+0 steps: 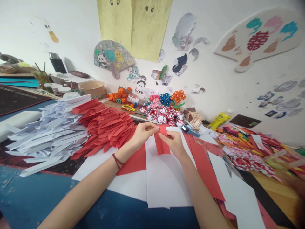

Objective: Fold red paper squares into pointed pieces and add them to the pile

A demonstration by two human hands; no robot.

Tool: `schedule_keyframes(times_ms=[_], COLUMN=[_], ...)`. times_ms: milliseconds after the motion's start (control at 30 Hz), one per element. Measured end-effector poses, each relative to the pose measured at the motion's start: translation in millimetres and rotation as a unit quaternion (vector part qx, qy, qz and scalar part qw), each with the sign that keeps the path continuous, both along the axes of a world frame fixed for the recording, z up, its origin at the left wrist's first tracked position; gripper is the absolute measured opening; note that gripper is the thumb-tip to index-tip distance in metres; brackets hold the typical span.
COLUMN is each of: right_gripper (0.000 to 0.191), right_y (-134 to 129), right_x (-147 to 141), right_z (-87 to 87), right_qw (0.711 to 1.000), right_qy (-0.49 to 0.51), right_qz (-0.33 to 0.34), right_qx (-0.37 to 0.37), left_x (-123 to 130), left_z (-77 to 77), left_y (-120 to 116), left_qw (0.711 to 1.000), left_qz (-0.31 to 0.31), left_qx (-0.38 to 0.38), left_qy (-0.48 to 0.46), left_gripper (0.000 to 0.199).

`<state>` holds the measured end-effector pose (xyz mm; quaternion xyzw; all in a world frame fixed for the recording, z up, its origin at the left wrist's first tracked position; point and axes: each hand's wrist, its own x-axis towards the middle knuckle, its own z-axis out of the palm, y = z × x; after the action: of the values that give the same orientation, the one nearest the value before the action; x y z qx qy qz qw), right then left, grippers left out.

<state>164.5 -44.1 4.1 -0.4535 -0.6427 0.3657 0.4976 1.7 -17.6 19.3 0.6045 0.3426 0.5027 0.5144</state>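
Between my two hands is a red paper strip (162, 147) with a lengthwise crease, held above a stack of white paper (166, 184). My left hand (144, 135) pinches its upper left edge between thumb and fingers. On the other side, my right hand (173, 143) grips the strip's right edge, thumb in front. A red sheet (134, 163) lies under my left wrist, partly covered by the white stack. Left of my hands rises a pile of folded red paper strips (107, 127), and beyond it a pile of folded white strips (54, 130).
Red-and-white paper flowers (164, 115) and a tan bowl (91, 89) stand along the wall. A blue device (190, 130) lies right of my hands, near a yellow bottle (219, 120). More red sheets (206, 168) and coloured paper pieces spread to the right.
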Motion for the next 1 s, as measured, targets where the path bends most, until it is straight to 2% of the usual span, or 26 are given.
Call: schedule_keyframes(times_ms=[233, 367, 467, 567, 733, 1000], right_gripper=[0.03, 0.033, 0.029, 0.027, 0.033, 0.035], right_y=[-2, -3, -2, -1, 0, -3], right_x=[-1, -1, 0, 1, -1, 0], right_z=[2.7, 4.3, 4.6, 2.5, -1.8, 4.0], right_qw=[1.0, 1.0, 1.0, 1.0, 1.0, 0.999], right_qy=[-0.007, -0.016, -0.006, 0.0, -0.011, 0.009], right_qz=[0.0, 0.0, 0.001, 0.0, -0.013, -0.04], right_qx=[-0.004, -0.003, 0.006, 0.014, 0.006, 0.015], left_x=[-1, -1, 0, 1, 1, 1], left_z=[-1.4, -2.6, -3.0, -4.9, -10.4, -6.4], left_y=[3, 4, 3, 3, 4, -1], left_qw=[0.999, 0.99, 0.984, 0.974, 0.954, 0.955], left_qz=[0.004, 0.031, 0.027, 0.017, 0.052, 0.049], left_qx=[0.047, 0.108, 0.141, 0.164, 0.182, 0.195], left_qy=[0.025, 0.081, 0.105, 0.153, 0.233, 0.218], left_gripper=[0.025, 0.022, 0.022, 0.025, 0.03, 0.033])
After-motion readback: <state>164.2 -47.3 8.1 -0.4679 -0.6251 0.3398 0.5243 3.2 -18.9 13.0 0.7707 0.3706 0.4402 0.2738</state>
